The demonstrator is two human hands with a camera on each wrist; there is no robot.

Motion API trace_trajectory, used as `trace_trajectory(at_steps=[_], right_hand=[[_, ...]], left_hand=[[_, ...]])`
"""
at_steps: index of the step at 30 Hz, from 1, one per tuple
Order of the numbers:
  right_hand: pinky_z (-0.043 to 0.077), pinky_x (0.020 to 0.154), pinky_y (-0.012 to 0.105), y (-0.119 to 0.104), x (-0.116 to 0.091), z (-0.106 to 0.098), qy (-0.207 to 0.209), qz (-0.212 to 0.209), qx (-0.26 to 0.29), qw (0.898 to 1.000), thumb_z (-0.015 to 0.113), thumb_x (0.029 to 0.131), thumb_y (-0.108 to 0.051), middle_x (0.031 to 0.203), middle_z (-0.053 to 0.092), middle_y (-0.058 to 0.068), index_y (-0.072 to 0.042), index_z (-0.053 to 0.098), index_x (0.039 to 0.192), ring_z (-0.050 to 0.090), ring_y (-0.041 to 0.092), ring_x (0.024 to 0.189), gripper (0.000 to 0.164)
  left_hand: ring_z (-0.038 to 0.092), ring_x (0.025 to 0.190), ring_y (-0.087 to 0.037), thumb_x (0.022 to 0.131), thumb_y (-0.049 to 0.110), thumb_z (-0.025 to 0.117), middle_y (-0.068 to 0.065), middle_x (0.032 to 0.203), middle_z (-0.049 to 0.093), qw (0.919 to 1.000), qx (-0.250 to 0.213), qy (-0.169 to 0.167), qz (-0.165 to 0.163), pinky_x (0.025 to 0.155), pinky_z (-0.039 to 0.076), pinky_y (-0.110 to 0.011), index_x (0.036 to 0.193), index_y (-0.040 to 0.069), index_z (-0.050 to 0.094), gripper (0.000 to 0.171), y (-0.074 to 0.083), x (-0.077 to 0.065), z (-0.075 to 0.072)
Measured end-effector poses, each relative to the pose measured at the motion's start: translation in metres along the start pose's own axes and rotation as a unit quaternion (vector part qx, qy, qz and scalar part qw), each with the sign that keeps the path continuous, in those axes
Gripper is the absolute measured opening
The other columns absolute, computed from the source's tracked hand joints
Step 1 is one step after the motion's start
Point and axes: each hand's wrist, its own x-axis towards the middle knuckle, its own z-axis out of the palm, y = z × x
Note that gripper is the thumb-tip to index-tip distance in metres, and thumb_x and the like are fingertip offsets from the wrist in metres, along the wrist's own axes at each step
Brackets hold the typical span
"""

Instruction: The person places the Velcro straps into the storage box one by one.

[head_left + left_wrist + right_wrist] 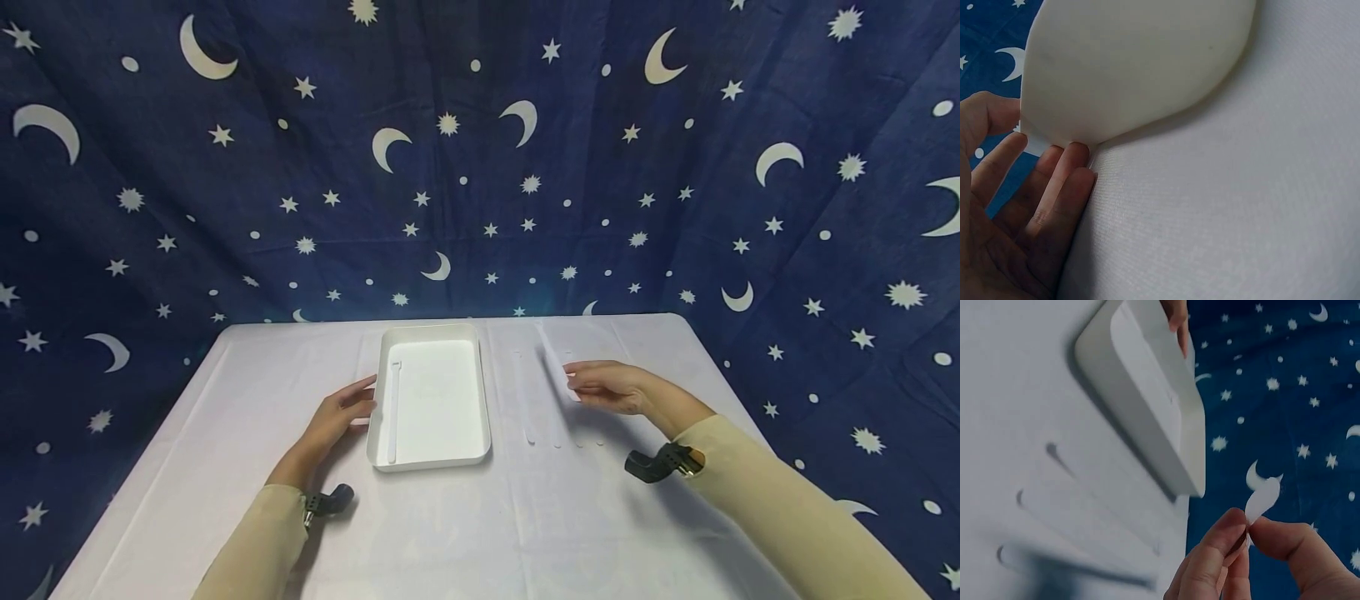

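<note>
A shallow white tray [438, 463] stands on the table, with one slim white stick [394, 408] lying lengthwise along its left side. My left hand [337, 421] is at the tray's left wall. In the left wrist view its fairly straight fingers [1066, 175] touch the outside of the wall. Off the tray's right side, my right hand [609, 387] pinches a long thin white strip [555, 360] near its lower end, tilted above the table. A rounded tip of this strip [1264, 499] shows past thumb and forefinger in the right wrist view.
Several similar pale strips [525, 400] lie side by side on the white tablecloth [450, 533] between tray and right hand, hard to see against it. A dark blue cloth [465, 250] with moons and stars hangs behind the table. Black camera mounts [654, 467] sit on both wrists.
</note>
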Motion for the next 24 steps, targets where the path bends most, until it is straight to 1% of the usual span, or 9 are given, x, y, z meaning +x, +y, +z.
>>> trace_trajectory(at_steps=[3,7,11,18,24], right_hand=[[0.059,0.075,0.019,-0.001,0.001,0.009,-0.005,-0.003,-0.013,1.0,0.055,0.092,0.006,0.092,0.063,0.003,0.007,0.026,0.15,0.063,0.007,0.078,0.064],[0.058,0.081,0.02,-0.003,0.003,0.019,-0.009,-0.01,-0.029,0.999,0.056,0.092,0.005,0.101,0.059,0.003,0.007,0.026,0.15,0.062,0.007,0.086,0.066],[0.058,0.082,0.02,-0.005,0.005,0.029,-0.008,-0.011,-0.038,0.999,0.058,0.091,0.005,0.107,0.056,0.005,0.007,0.028,0.15,0.061,0.009,0.091,0.066],[0.058,0.077,0.02,-0.009,0.01,0.045,-0.012,-0.014,-0.039,0.999,0.06,0.088,0.005,0.101,0.058,0.003,0.007,0.031,0.149,0.062,0.01,0.09,0.067],[0.057,0.078,0.02,-0.01,0.015,0.06,-0.018,-0.022,-0.047,0.998,0.059,0.088,0.006,0.099,0.058,0.003,0.007,0.034,0.147,0.061,0.009,0.086,0.064]], left_hand=[[0.063,0.115,-0.033,0.093,0.025,0.066,-0.023,0.143,0.05,1.0,-0.003,0.001,0.001,0.091,0.058,-0.041,0.15,0.013,0.042,0.063,0.0,0.0,0.001],[0.063,0.115,-0.032,0.094,0.024,0.065,-0.023,0.143,0.05,1.0,-0.002,0.002,-0.001,0.091,0.058,-0.041,0.151,0.013,0.041,0.063,0.0,0.001,0.001],[0.062,0.116,-0.033,0.094,0.024,0.065,-0.023,0.144,0.049,1.0,-0.006,0.001,-0.004,0.091,0.058,-0.042,0.151,0.013,0.039,0.064,-0.001,0.001,0.001],[0.062,0.115,-0.032,0.094,0.024,0.065,-0.023,0.144,0.049,1.0,-0.003,0.002,-0.005,0.09,0.058,-0.041,0.151,0.013,0.04,0.064,0.0,0.001,0.001],[0.062,0.114,-0.032,0.093,0.024,0.065,-0.023,0.143,0.05,1.0,-0.005,0.001,0.0,0.09,0.058,-0.041,0.15,0.013,0.041,0.063,0.002,-0.001,0.001]])
